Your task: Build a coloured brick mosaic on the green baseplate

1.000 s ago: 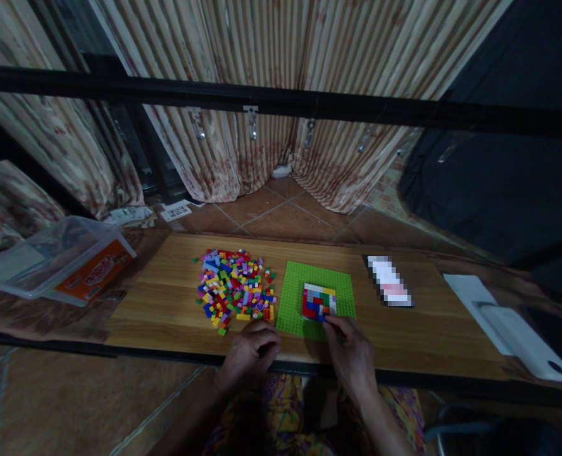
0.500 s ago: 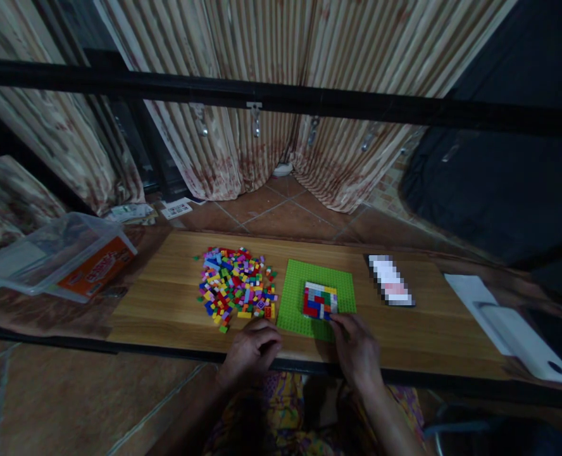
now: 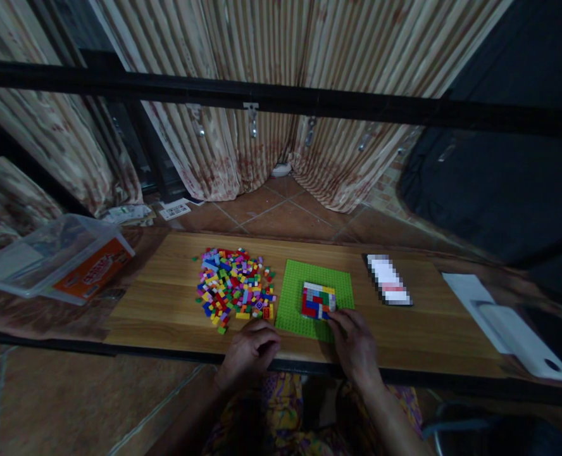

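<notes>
My right hand (image 3: pixel 354 342) has thumb and fingers pinched at the near right corner of a layered block of building bricks (image 3: pixel 315 303). A blue brick shows at the fingertips, partly covered by them. The block is red, blue, white, yellow and green on top and sits on a green studded baseplate (image 3: pixel 290 285). My left hand (image 3: pixel 250 348) is closed with curled fingers near the table's front edge, just below a loose pile of building bricks (image 3: pixel 238 278). Whether anything is inside its fingers is hidden.
A phone (image 3: pixel 388 280) with a blurred screen lies right of the baseplate on the wooden table (image 3: pixel 162 297). At the far right are a white sheet (image 3: pixel 471 294) and a white device (image 3: pixel 523 335). A clear plastic bin (image 3: pixel 86 240) stands at the left. A dark bar (image 3: pixel 281 98) crosses beyond.
The whole view has shifted slightly. My right fingertips remain at the block's near right corner, with the fingers a little higher over it. My left hand stays in place.
</notes>
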A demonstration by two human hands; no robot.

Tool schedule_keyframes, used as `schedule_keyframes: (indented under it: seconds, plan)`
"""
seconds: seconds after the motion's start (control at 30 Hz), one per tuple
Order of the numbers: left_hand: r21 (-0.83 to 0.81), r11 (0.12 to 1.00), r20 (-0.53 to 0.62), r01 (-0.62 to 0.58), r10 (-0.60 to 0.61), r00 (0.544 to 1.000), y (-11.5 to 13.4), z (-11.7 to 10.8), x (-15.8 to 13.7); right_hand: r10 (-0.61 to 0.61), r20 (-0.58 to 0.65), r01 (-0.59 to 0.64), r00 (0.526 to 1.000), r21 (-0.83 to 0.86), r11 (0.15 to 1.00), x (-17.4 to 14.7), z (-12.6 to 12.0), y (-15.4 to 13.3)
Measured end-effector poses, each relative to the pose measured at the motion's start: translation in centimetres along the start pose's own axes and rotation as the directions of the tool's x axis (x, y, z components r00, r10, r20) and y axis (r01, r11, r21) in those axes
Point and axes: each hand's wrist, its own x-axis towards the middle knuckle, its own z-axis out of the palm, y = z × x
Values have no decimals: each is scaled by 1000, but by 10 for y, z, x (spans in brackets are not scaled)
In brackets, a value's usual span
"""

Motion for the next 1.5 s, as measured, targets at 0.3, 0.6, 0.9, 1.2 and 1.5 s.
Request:
schedule_keyframes:
  seconds: [0.3,0.6,0.9,1.2,1.5]
  plan:
    - [7,1000,-8,-7,8,1000,2,-1,1,-81,45,83,996,-42,996,6,-2,2]
    - [8,1000,-27,-18,18,999,2,0,1,-110,85,116,990,-63,991,8,-3,2]
    - [14,1000,-27,-22,22,999,2,1,0,62,-21,-60,998,84,995,-1,-6,0]
    - [27,999,-23,-20,20,1000,1,1,1,354,-10,-348,935,158,924,12,-5,-8]
    - [21,1000,-37,-18,19,999,1,3,-1,357,6,-357,934,28,934,15,8,-12]
